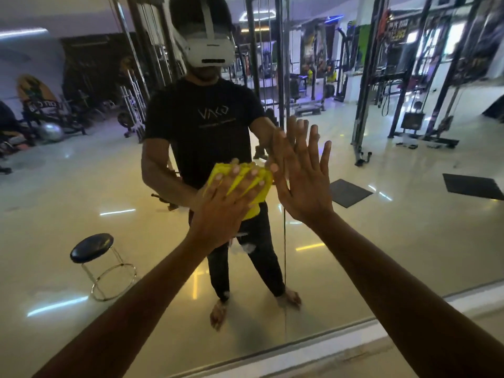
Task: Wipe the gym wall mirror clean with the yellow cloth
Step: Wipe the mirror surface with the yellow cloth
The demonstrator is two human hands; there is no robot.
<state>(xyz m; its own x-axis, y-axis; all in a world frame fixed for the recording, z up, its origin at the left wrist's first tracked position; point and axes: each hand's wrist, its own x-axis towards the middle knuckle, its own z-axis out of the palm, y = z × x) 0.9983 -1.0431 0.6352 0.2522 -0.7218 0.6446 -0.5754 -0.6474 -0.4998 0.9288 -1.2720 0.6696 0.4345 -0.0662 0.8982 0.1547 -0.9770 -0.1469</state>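
Observation:
The gym wall mirror (381,227) fills nearly the whole view and reflects me and the gym. My left hand (226,203) presses the yellow cloth (261,193) flat against the glass at mid height, fingers spread and straight over it. The cloth bunches up between the fingers and pokes out above and to the right of the hand. Just to the right, my right hand (302,181) rests flat on the bare mirror with straight fingers and holds nothing. The two hands almost touch.
The mirror's lower edge (354,327) runs diagonally above a pale ledge at the bottom right. A vertical seam in the glass (284,268) passes below the hands. In the reflection stand a black round stool (92,248), cable machines and dark floor mats.

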